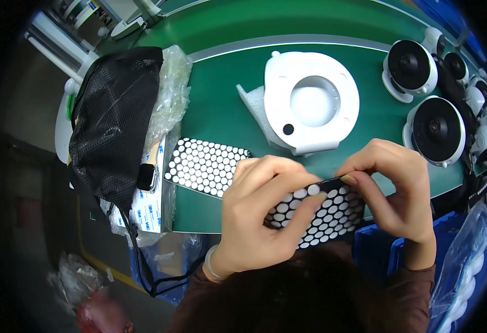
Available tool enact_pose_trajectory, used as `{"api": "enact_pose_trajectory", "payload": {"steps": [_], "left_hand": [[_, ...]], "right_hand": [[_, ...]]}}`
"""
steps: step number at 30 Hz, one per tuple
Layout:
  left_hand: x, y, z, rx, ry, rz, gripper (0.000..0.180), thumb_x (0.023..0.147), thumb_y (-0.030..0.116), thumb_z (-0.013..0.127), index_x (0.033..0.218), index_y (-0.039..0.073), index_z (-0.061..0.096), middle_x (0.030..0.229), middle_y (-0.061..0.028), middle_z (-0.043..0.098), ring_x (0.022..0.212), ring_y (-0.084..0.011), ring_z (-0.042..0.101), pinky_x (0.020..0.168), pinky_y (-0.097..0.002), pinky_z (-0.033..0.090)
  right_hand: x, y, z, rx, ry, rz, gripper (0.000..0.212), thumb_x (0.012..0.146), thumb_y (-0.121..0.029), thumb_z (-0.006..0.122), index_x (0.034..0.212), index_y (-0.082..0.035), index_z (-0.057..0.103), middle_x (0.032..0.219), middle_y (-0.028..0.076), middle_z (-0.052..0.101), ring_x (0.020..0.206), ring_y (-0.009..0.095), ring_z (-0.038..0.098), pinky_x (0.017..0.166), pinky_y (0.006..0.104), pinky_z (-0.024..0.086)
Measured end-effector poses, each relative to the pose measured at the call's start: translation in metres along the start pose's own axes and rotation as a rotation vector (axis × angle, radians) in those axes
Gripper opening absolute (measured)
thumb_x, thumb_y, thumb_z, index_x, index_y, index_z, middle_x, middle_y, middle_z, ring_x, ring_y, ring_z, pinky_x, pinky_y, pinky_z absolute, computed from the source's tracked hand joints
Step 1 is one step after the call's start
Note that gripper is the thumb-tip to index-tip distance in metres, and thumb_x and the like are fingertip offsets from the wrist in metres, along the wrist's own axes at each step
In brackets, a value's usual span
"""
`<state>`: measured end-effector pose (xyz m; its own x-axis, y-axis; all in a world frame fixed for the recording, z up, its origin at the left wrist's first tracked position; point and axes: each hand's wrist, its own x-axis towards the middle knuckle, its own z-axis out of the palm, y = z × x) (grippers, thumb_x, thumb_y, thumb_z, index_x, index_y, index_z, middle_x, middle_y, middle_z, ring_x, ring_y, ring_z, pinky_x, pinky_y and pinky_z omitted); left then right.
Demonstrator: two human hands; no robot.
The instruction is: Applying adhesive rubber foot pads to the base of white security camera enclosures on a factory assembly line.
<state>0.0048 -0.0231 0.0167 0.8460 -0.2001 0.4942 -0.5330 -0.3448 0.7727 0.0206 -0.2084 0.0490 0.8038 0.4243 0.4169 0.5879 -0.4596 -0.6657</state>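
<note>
My left hand (260,213) grips a black sheet of round white pads (332,219) near the table's front edge, its thumb lying across the pads. At the sheet's upper right edge, my right hand (396,180) pinches with thumb and forefinger; whether a loose pad is between those fingertips is too small to tell. The held sheet is tilted up and partly hidden by the left hand. A second sheet of round white pads (205,165) lies flat on the table, left of my left hand. Beyond both hands sits a white plastic housing (343,102) with a round recess, partly over white foam (256,108).
At the left are a black mesh bag (115,116), clear bubble wrap (171,83) and a smartwatch (147,176) on printed sheets. Several white devices with black round faces (436,129) crowd the right side. A blue crate (379,247) stands below the green table (221,83) at right.
</note>
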Motion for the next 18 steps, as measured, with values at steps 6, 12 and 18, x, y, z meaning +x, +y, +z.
{"api": "enact_pose_trajectory", "payload": {"steps": [6,12,18], "left_hand": [[0.004,-0.006,0.011,0.020,0.061,0.030,0.010,0.067,-0.001,0.065,0.075,0.003,0.060,0.071,-0.0048,0.058,0.062,-0.0175,0.052,0.061,-0.0272,0.034],[0.005,-0.002,0.015,0.032,0.036,0.104,0.009,0.070,-0.001,0.060,0.077,0.004,0.058,0.072,-0.0039,0.057,0.063,-0.0174,0.053,0.063,-0.0269,0.033],[0.005,-0.002,0.019,0.044,0.060,0.096,0.007,0.070,0.000,0.059,0.076,0.005,0.058,0.071,-0.0032,0.057,0.062,-0.0164,0.053,0.062,-0.0273,0.031]], "right_hand": [[-0.006,-0.002,0.004,-0.199,0.132,-0.117,0.018,0.060,0.002,0.070,0.075,-0.005,0.063,0.081,0.007,0.063,0.072,0.020,0.059,0.059,0.0278,0.045],[-0.010,-0.006,0.004,-0.226,0.154,-0.145,0.019,0.058,0.001,0.072,0.074,-0.005,0.065,0.081,0.007,0.061,0.071,0.020,0.059,0.059,0.0278,0.046],[-0.008,-0.007,0.003,-0.253,0.113,-0.101,0.021,0.059,0.003,0.071,0.076,-0.004,0.062,0.077,0.007,0.059,0.069,0.019,0.058,0.057,0.0273,0.045]]}}
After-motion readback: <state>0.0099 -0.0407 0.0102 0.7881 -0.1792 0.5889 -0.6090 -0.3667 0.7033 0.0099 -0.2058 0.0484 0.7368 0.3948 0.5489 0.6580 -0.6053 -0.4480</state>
